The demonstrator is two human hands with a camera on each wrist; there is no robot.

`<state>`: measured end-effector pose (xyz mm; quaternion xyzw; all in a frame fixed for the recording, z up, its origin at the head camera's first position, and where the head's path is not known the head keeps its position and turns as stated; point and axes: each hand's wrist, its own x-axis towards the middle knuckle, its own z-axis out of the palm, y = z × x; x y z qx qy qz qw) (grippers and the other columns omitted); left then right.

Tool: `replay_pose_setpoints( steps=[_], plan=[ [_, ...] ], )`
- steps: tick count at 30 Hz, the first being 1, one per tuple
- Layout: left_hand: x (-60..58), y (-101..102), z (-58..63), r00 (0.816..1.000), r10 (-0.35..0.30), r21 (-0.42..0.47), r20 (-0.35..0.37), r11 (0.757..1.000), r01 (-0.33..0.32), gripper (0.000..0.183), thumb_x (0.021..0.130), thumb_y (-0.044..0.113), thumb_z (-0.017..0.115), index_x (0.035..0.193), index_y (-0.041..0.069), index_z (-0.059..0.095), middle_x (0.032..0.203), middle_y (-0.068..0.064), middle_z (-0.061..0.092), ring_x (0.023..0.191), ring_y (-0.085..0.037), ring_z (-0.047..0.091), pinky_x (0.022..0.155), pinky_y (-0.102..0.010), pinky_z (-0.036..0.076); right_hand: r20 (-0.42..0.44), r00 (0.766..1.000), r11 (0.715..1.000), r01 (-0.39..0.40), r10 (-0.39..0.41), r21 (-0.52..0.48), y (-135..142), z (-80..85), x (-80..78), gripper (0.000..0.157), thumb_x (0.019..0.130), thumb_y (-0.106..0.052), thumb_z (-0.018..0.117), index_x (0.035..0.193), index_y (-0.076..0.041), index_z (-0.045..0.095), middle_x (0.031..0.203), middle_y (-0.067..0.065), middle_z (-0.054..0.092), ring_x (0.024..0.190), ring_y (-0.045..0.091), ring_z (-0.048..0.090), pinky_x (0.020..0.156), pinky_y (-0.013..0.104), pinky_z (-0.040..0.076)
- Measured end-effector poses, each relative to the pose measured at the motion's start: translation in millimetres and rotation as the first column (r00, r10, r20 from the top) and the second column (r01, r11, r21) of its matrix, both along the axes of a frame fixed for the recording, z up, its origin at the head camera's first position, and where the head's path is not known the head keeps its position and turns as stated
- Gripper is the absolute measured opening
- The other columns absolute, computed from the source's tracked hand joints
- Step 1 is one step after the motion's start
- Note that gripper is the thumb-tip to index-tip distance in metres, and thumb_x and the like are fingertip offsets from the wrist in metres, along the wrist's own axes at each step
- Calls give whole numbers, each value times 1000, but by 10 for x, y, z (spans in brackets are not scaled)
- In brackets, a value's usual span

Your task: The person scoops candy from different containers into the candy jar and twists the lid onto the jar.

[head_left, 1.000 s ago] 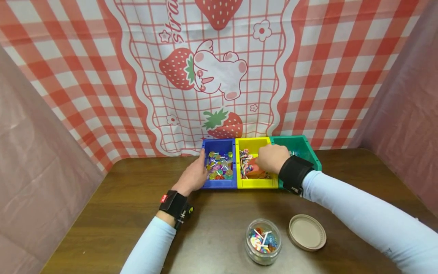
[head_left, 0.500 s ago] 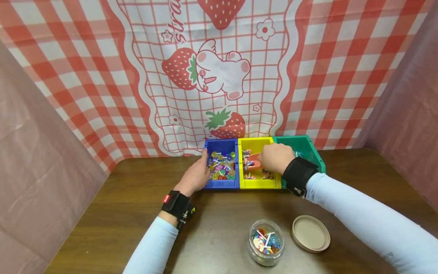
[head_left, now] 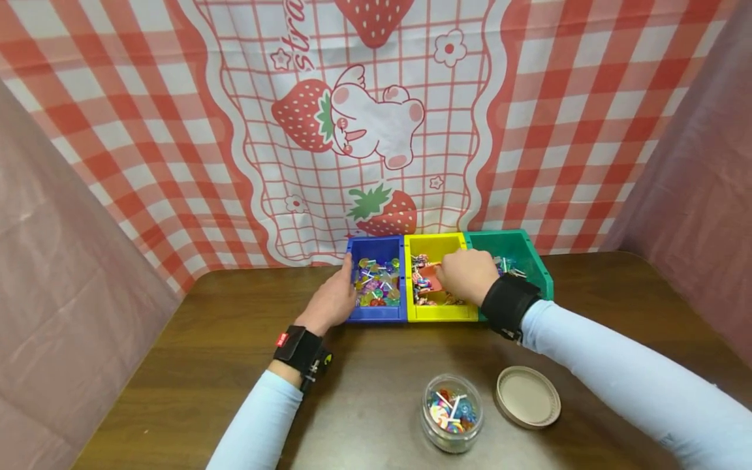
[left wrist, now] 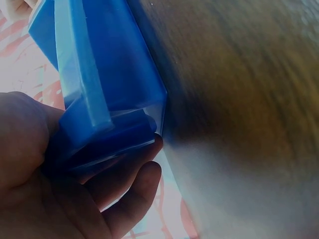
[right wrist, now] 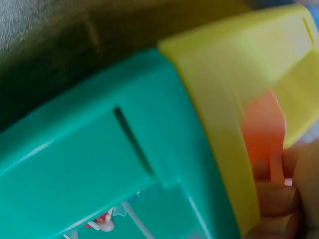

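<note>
Blue bin (head_left: 377, 314), yellow bin (head_left: 442, 314) and green bin (head_left: 499, 241) stand wall to wall near the back edge of a wooden table (head_left: 364, 391), close against a strawberry-print cloth (head_left: 376, 196). Seen from the head camera, a person's left hand (head_left: 330, 301) grips the blue bin's outer left wall, thumb at the rim. The right hand (head_left: 470, 274), fingers curled tight, reaches over the yellow bin's right edge and holds a coral scoop (head_left: 431, 279) among striped pieces inside. The yellow walls bound the scoop on both sides; a broad stretch of tabletop separates the bins from a clear jar (head_left: 451, 447) of colourful, white-sticked pieces, with a round lid (head_left: 529, 397) just beside it.

At the left wrist, the camera catches what the head view conceals: the blue bin's outer face, one fingertip touching its lower edge and another bent just beside it. The thumb's tip is hidden there.

At the right wrist, bent fingers close around the scoop's slim handle, a hold the head view covers with the back of the hand. Here the green and yellow rims meet edge to edge, and a dark slot marks the green one.
</note>
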<state>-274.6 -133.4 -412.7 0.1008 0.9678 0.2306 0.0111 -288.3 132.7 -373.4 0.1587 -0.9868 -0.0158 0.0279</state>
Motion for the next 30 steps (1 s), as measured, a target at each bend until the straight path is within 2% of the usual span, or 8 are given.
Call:
replay_pose_setpoints(
  steps=[4,8,16,20,25,27,30],
  plan=[
    [-2,-14,14,1000,-3,0,-5,1000,3,72,100,10,44,160,6,5,153,-18,40,131,-29,49,106,-44,40,-67,998,1000,-18,18,7,-80,-31,-17,41,99,-31,60,65,-8,66,55,4,53,52,26,55,47,45,51],
    [1,-15,14,1000,-12,-4,-5,1000,12,73,99,10,45,160,5,4,154,-17,40,131,-29,49,106,-44,40,-103,995,999,0,-4,-47,-43,-50,-67,48,100,-32,56,57,-11,60,53,4,51,50,25,53,45,41,49],
    [-12,9,-2,1000,-19,-11,-8,1000,19,75,99,11,46,161,7,4,154,-15,40,131,-27,49,106,-44,40,-13,996,982,81,-84,-169,169,34,-103,47,97,-35,57,55,-12,55,53,3,45,53,25,51,49,34,40],
    [-9,9,-9,999,-28,-16,-19,999,28,74,99,10,45,160,6,4,153,-16,40,130,-28,50,106,-43,41,-5,1000,977,17,-19,-211,254,17,-119,48,97,-32,57,52,-14,53,50,0,41,50,22,47,48,32,33],
    [-13,-8,-10,1000,-18,-14,-15,1000,18,74,99,10,45,160,5,5,154,-16,40,131,-29,49,106,-44,40,-80,996,988,-61,50,-140,179,-31,-110,46,97,-32,58,55,-13,57,51,1,44,50,23,48,48,34,39],
    [-16,-12,-11,1000,-11,-11,-11,1000,11,74,99,10,45,160,5,5,154,-16,39,132,-29,48,107,-44,40,-90,994,991,-73,64,-111,125,-47,-102,42,96,-34,59,61,-11,62,52,2,47,52,24,49,49,36,42],
    [-15,-11,-18,1000,-6,-5,-7,1000,6,73,99,11,45,160,5,5,156,-16,37,134,-29,46,108,-44,38,-56,997,992,-57,51,-117,96,-49,-91,40,96,-35,61,64,-11,65,53,2,49,53,24,50,50,35,43]
  ],
)
